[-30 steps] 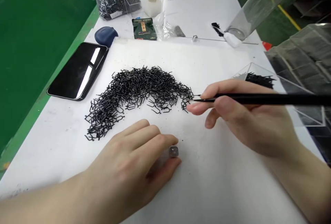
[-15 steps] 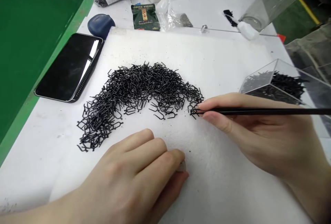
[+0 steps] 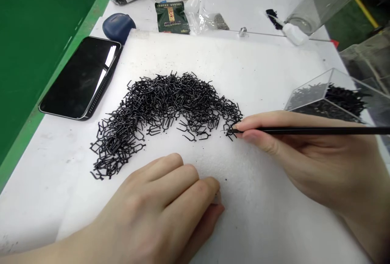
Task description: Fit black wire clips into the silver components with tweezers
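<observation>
An arched heap of small black bent-wire clips [image 3: 164, 109] lies on a white foam sheet [image 3: 268, 77]. My right hand [image 3: 307, 158] pinches a thin black rod [image 3: 319, 130] that runs off to the right; its tip touches the clips at the heap's right end. My left hand [image 3: 158, 211] rests on the sheet below the heap, its fingers curled round a small greyish object [image 3: 217, 200] that is almost wholly hidden.
A black phone [image 3: 81, 78] lies at the left, with a dark blue case [image 3: 118, 26] behind it. A clear box of black clips [image 3: 332, 97] stands at the right. Bags, a green packet [image 3: 171, 17] and a clear tube [image 3: 323, 0] sit at the back.
The rod's tip came down and left into the right end of the heap. My left fingers closed over the small grey object. The camera dipped, so the scene shifted up.
</observation>
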`<state>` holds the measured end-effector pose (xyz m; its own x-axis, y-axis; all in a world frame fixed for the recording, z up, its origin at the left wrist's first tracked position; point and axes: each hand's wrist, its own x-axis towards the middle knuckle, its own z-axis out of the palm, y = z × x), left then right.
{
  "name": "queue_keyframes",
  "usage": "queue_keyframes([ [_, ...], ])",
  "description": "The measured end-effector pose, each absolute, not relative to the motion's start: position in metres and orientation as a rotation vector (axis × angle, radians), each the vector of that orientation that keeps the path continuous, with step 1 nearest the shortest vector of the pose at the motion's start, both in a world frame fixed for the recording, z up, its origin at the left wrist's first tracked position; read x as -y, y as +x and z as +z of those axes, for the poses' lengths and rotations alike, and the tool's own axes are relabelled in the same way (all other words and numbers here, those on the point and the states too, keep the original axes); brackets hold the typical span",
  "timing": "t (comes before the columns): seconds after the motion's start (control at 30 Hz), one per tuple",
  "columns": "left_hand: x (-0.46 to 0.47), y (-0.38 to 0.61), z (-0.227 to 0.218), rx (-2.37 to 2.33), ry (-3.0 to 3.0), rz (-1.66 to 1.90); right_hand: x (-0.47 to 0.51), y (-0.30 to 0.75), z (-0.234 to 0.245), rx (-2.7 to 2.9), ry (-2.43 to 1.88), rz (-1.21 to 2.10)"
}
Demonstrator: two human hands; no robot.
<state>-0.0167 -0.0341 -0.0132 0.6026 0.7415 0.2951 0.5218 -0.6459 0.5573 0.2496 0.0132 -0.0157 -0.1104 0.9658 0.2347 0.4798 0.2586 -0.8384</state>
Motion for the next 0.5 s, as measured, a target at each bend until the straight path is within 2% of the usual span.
queue_keyframes([
  [0.5, 0.0330, -0.0180, -0.0184, -0.963, 2.417, 0.749, -0.0108, 0.2526, -0.0145, 1.708, -1.349, 0.710],
])
